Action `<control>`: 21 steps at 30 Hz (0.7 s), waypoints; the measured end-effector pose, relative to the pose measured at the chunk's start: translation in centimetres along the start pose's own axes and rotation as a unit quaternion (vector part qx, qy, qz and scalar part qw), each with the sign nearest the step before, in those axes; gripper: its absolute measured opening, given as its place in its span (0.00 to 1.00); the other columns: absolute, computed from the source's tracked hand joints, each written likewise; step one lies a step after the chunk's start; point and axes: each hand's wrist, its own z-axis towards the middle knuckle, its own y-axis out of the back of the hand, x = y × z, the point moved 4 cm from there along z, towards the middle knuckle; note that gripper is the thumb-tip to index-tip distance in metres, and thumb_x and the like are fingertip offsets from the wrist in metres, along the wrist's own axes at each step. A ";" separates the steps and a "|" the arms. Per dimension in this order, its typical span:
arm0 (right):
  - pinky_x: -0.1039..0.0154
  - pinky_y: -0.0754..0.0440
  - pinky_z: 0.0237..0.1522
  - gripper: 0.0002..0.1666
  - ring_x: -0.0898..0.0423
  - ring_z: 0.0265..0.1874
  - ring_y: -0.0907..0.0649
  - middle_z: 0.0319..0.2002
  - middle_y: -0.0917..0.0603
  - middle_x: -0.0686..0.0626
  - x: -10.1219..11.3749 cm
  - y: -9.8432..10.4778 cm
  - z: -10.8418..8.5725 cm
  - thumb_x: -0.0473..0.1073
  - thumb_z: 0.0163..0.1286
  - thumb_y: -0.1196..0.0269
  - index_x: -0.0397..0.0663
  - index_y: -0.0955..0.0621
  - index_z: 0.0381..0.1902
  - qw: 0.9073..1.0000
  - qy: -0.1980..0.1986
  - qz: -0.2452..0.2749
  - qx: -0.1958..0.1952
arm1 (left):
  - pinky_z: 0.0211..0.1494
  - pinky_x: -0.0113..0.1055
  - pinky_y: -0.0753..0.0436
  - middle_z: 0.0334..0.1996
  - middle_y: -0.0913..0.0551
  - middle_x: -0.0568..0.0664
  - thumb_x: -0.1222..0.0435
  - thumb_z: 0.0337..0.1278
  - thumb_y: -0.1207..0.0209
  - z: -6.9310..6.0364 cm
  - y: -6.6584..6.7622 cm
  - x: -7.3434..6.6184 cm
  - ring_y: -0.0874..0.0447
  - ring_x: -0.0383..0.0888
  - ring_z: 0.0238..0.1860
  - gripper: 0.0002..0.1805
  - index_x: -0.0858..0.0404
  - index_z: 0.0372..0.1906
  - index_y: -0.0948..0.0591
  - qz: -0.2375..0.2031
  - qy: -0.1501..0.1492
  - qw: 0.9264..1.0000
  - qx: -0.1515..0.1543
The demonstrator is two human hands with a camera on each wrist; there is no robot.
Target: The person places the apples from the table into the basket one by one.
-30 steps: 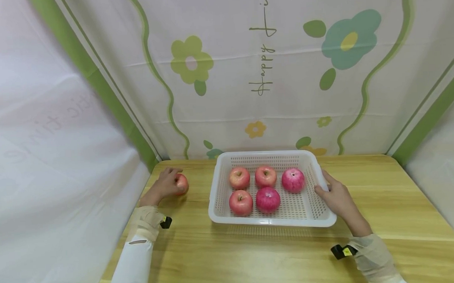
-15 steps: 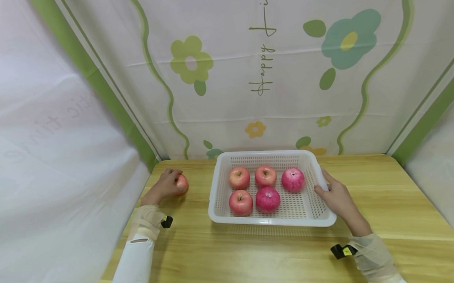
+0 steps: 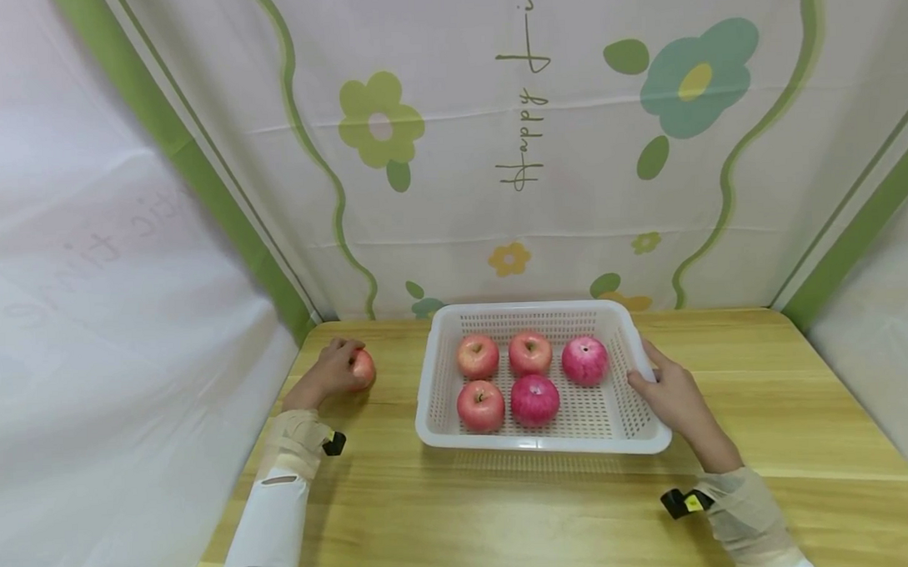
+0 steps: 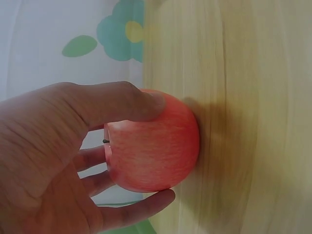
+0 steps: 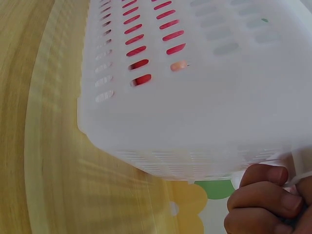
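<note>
A red apple sits on the table at the left, and my left hand grips it with thumb and fingers on its sides. Its stem faces the palm in the left wrist view. At the right end of a white plastic basket, my right hand holds the rim, with curled fingers under the edge. Inside the basket lie several fruits: pinkish-red apples such as the front-left apple, plus two deeper magenta ones, a front magenta fruit and a right magenta fruit.
The wooden table ends at the back against a white curtain printed with flowers. Another white cloth hangs close by the left arm. Small black wrist cameras are strapped to both wrists.
</note>
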 end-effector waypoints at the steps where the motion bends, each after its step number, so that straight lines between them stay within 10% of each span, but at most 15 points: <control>1: 0.54 0.09 0.27 0.46 0.42 0.34 0.08 0.54 0.19 0.16 0.0 0.0 0.0 0.44 0.83 0.44 0.37 0.53 0.86 1.000 0.000 0.000 0.000 | 0.67 0.69 0.24 0.71 0.34 0.76 0.65 0.59 0.32 0.0 0.0 0.0 0.36 0.77 0.70 0.40 0.74 0.75 0.31 -0.001 0.001 1.000 0.001; 21: 0.54 0.09 0.27 0.46 0.42 0.34 0.08 0.54 0.19 0.16 0.0 0.0 0.0 0.44 0.83 0.44 0.38 0.53 0.86 1.000 0.006 0.004 -0.001 | 0.66 0.67 0.24 0.66 0.29 0.75 0.65 0.55 0.32 0.2 0.1 0.1 0.33 0.76 0.67 0.40 0.76 0.73 0.28 0.002 -0.009 1.000 -0.006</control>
